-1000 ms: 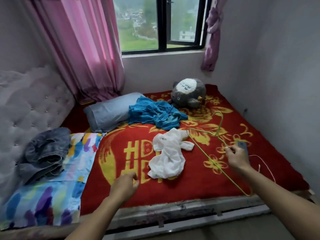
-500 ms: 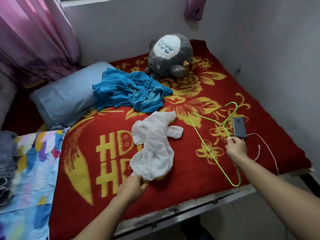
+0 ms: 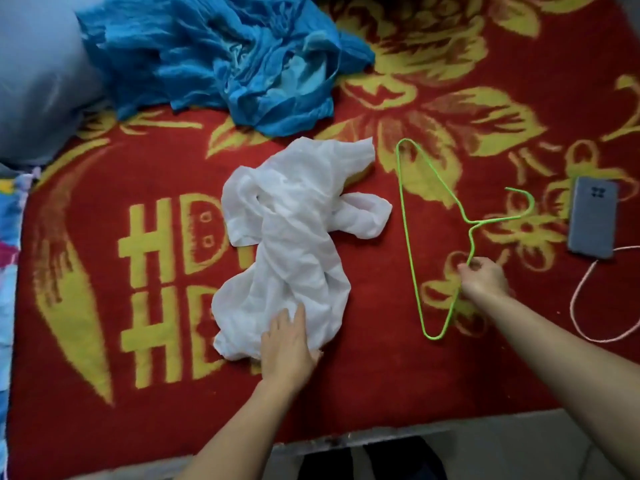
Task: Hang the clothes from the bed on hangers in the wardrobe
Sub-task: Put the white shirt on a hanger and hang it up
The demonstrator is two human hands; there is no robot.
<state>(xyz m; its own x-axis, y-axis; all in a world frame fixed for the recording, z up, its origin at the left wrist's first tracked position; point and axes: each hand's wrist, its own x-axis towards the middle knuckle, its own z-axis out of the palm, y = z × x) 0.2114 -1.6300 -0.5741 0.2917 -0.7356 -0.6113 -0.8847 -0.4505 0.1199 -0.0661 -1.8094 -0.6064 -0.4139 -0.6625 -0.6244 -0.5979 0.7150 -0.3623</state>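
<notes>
The bed [image 3: 381,382], under a red blanket with yellow flowers and characters, fills nearly the whole view. Its near edge runs across the bottom. A pale pillow [image 3: 38,81] sits at the far left. A crumpled blue garment [image 3: 214,57] is heaped against it, well beyond both hands.

The white garment [image 3: 287,251] lies bunched in the middle of the bed. Its long axis runs from near to far, with a sleeve-like fold sticking out to the right. The green hanger [image 3: 471,222] lies flat to its right, apart from it, with a strip of bare blanket between them. The hanger's long bar is on the garment's side and roughly parallel to it, and the hook points away to the right.

The left hand [image 3: 287,348] rests on the garment's near end with fingers laid out flat, so its grip is wide and holds nothing. The right hand [image 3: 485,278] has a narrow grip, pinching the hanger's near sloping wire just below the neck.

As I judge it, the garment lies left of that grip. The hanger must swing or slide leftward, or the cloth be lifted to it. The neckline is not visible in the bunch, so it needs finding first.

A grey phone [image 3: 592,220] lies just right of the hook, with its pale cable [image 3: 572,303] looping near the right forearm. Both are close enough to be snagged, though neither lies between hanger and garment.
</notes>
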